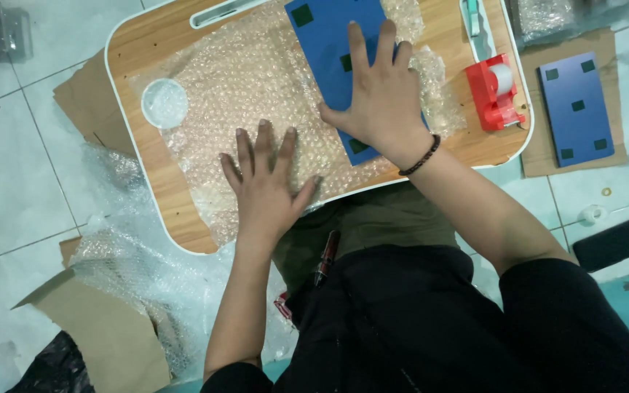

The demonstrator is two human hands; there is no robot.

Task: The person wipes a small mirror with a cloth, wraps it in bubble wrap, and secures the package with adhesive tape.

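Left hand (267,182) spread flat pinning bubble wrap (256,80); right hand (380,102), at 1 o'clock, spread, steadying blue board (325,36).

bare wood strip between blue board (329,44) and red tape dispenser (495,91), round cup recess (164,102) obstructs far left of the blue board, bubble wrap (256,87) beneath

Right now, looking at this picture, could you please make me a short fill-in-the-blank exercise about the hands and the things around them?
1. The right hand presses flat on a ____ board.
2. The left hand lies flat on a sheet of ____ wrap.
3. The tape dispenser on the wooden lap table is ____ in colour.
4. A dark beaded bracelet is on the ____ wrist.

Missing words: blue; bubble; red; right
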